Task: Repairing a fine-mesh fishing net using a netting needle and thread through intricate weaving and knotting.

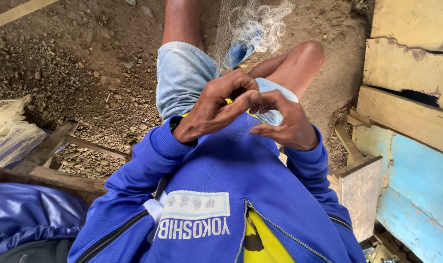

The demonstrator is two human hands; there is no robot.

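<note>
Fishing net, pale and fine-meshed, runs from a bunched heap on the dirt ground beyond the knees back toward the person's hands, where its thin strands are stretched between the fingers. Largest around it is the ground itself, sandy at the top and strewn with small stones on the left. A weathered plank wall, part yellowish and part blue, fills the right edge. The person's blue zip jacket covers the lower middle, with light denim shorts and bare knees above it. A shiny blue tarpaulin lies at lower left, next to a rough wooden frame; another heap of netting rests above it. A small wooden block stands near the right elbow. A blue object shows through the mesh between the knees; its kind cannot be told. The left hand has its fingers curled in, pinching net strands. The right hand meets it just beside, its fingers bent and gripping the same strands.
</note>
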